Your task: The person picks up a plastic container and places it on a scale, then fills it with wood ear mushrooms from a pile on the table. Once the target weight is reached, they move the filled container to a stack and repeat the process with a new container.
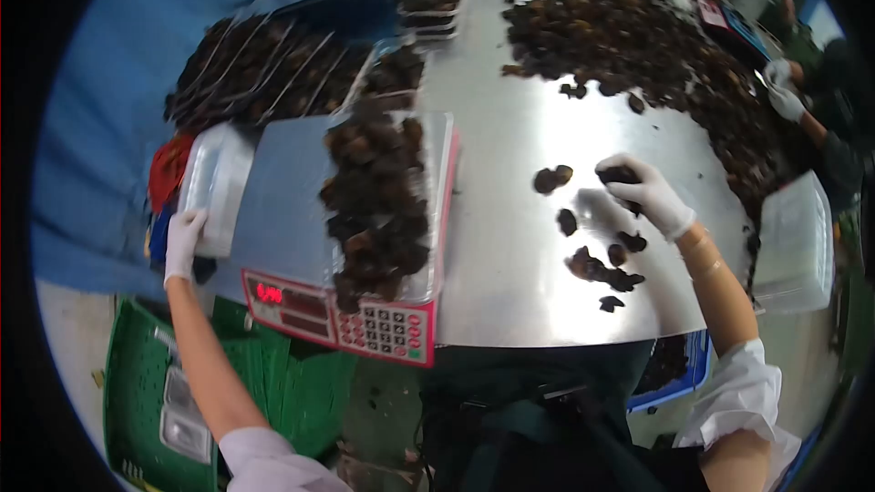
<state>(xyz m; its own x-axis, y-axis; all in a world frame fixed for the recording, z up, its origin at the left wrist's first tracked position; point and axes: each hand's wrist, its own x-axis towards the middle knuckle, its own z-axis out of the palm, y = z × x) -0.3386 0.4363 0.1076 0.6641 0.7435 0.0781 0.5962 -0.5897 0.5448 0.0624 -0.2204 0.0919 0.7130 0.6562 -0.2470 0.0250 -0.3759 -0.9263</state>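
My gloved left hand (pixel 185 239) is closed at the near edge of white translucent plastic trays (pixel 221 187), which lean beside the scale. Over the steel table, my gloved right hand (pixel 654 199) pinches a dark brown piece (pixel 620 174) that looks like dried mushroom. Several loose pieces (pixel 597 269) lie below and left of that hand. On the red-edged digital scale (pixel 278 187) rests a clear tray heaped with dark mushroom pieces (pixel 378 210). Its red display (pixel 270 293) is lit, but the digits are too blurred to read.
A large pile of dark pieces (pixel 620 32) spreads over the table's far right. Filled trays (pixel 264 68) stand behind the scale. Empty clear containers (pixel 795 241) sit at the right edge. Co-workers' gloved hands (pixel 784 91) are by the pile. Green crates (pixel 155 401) stand below left.
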